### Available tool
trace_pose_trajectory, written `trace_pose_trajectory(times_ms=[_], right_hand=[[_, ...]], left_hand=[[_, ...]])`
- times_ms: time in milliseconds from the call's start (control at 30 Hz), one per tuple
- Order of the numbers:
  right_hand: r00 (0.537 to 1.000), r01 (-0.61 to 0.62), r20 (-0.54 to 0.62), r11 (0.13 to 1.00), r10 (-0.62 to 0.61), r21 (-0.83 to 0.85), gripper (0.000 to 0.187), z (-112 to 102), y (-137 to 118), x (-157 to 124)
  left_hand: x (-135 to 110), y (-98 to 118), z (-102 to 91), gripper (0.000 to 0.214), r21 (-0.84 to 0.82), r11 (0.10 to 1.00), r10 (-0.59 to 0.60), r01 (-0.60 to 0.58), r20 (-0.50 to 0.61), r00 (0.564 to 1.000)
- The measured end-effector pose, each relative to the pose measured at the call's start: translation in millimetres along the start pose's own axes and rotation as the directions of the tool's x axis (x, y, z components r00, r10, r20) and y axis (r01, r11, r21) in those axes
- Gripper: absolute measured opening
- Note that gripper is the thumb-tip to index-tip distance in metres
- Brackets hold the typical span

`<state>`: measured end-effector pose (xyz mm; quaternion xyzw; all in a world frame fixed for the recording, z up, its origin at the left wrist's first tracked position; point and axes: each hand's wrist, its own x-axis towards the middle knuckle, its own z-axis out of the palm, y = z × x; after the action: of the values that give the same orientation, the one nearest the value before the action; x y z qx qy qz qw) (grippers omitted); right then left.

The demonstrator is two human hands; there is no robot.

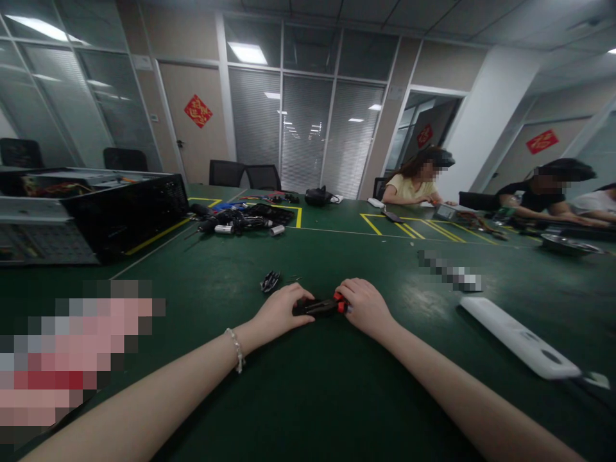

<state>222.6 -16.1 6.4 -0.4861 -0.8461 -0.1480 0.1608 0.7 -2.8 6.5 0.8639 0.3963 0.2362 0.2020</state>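
Note:
A dark, elongated object with red parts at its right end (320, 308) is held low over the green table between my two hands; its exact kind does not show. My left hand (282, 309), below a wrist with a beaded bracelet (235, 350), grips its black left end between thumb and fingers. Curled around the red parts is my right hand (368, 307), its fingertips partly hidden. Just beyond my left hand lies a small black-and-silver bundle (270, 281).
A long white power strip (520, 337) lies at right, near a pixelated item (450, 271). An opened computer case (125, 218) stands at left. A heap of dark cables and tools (245, 218) lies farther back. Other people (414, 183) sit at far right, by a metal bowl (570, 244).

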Motion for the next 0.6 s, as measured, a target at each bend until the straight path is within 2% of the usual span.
trace_pose_trajectory(times_ms=[600], right_hand=[[1.000,-0.005,0.026,0.999,0.007,-0.051,0.022,1.8,-1.6,1.7]], left_hand=[[-1.0,1.6,-0.9,0.033,0.028,1.000,0.010,-0.010,-0.001,1.000]])
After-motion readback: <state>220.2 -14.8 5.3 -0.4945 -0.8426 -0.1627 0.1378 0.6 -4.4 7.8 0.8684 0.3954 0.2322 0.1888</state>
